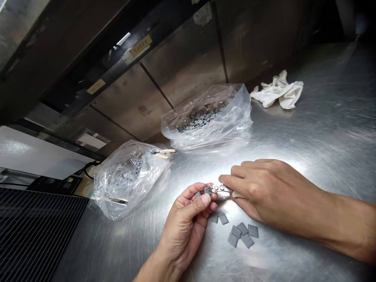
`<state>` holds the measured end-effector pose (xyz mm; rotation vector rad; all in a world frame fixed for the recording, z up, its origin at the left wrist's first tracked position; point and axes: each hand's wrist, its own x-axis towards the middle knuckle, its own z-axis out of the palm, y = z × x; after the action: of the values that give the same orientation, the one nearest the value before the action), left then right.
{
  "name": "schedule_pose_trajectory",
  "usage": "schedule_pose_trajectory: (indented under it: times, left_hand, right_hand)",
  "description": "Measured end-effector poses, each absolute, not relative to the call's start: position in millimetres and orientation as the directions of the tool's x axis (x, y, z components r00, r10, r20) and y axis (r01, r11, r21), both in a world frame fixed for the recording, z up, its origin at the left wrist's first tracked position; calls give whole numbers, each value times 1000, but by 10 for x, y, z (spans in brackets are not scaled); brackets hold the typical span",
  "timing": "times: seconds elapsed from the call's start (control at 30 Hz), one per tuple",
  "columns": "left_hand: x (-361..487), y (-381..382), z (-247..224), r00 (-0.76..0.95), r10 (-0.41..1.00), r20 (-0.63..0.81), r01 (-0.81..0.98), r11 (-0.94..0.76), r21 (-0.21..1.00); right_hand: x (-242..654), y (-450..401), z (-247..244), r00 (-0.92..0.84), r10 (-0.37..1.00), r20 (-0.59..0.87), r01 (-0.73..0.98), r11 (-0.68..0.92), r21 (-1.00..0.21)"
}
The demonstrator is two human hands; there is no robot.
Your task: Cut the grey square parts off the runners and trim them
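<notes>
My left hand (190,219) pinches a small grey ribbed tile (208,190) between thumb and fingers. A second grey piece (197,194) shows by its fingers. My right hand (258,188) is wrapped around pliers, whose metal head (219,188) with round rivets points at the tile in my left hand. Most of their handles is hidden in the palm; a bit of beige shows. Whether the jaws touch the tile I cannot tell. Below the hands, several loose grey tiles (247,241) lie on the metal table, some overlapping.
A clear plastic bag (205,135) holding many grey pieces stands at the back. Another clear bag (132,192) sits at left, with beige-handled pliers (164,152) at its edge and a utility knife (117,201) on it. White gloves (279,92) lie crumpled on the metal table (331,156).
</notes>
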<state>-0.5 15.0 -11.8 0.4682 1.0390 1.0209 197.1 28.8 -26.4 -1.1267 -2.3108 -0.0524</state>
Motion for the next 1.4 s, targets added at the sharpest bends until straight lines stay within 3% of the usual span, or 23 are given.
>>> schedule_pose_trajectory:
  times: [0.93,1.4]
  left_hand:
    - [-24,155,-136,142,871,-470,-448,480,755]
    - [19,130,-131,93,884,-458,-432,450,781]
  right_hand:
    - [1968,275,-281,-478,721,502,738,640,-216]
    - [1982,296,-225,-439,793,422,757,580,-302]
